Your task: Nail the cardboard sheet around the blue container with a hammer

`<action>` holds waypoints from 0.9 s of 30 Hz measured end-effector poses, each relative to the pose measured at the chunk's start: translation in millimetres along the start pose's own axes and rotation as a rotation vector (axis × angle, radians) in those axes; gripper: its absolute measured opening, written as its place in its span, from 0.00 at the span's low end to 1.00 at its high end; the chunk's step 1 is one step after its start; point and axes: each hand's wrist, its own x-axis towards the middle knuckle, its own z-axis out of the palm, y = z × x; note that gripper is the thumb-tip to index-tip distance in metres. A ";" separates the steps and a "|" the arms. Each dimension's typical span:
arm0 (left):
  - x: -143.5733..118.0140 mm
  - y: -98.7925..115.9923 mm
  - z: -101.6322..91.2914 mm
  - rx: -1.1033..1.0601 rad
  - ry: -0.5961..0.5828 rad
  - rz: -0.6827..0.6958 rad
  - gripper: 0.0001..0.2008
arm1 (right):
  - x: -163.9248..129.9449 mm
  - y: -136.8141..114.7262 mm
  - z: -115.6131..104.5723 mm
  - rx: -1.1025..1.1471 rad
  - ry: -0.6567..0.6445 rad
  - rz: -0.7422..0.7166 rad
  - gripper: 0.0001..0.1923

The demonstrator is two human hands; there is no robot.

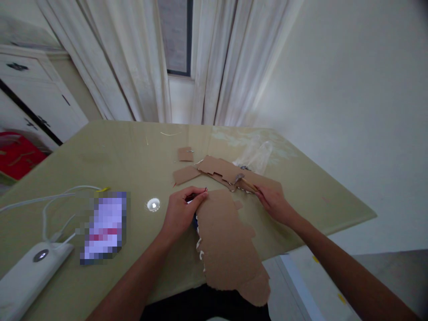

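My left hand is closed at the upper left corner of a large brown cardboard piece, with thumb and forefinger pinched together. Something small and dark shows between those fingers, too little of it to name. The cardboard has a torn, ragged left edge and hangs over the table's near side. Farther right, my right hand grips a thin wooden-handled tool with a grey head. That head lies over a second long cardboard strip. Two smaller cardboard pieces, one squarish and one oblong, lie beyond my left hand.
A crumpled clear plastic bag lies behind the strip. On the left are a blurred-out phone-like screen, white cables and a white power strip. Curtains and a wall stand beyond the table.
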 end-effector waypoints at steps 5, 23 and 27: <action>-0.1 0.9 -0.4 0.002 -0.015 -0.002 0.11 | 10.8 -49.9 -67.7 0.125 -0.048 -0.088 0.26; -0.6 -3.5 -0.6 0.006 -0.027 -0.007 0.12 | 16.8 -132.0 -105.7 0.127 -0.220 -0.238 0.22; -1.0 -4.7 -1.4 0.009 -0.032 0.004 0.11 | 18.4 -134.3 -113.8 0.156 -0.220 -0.264 0.24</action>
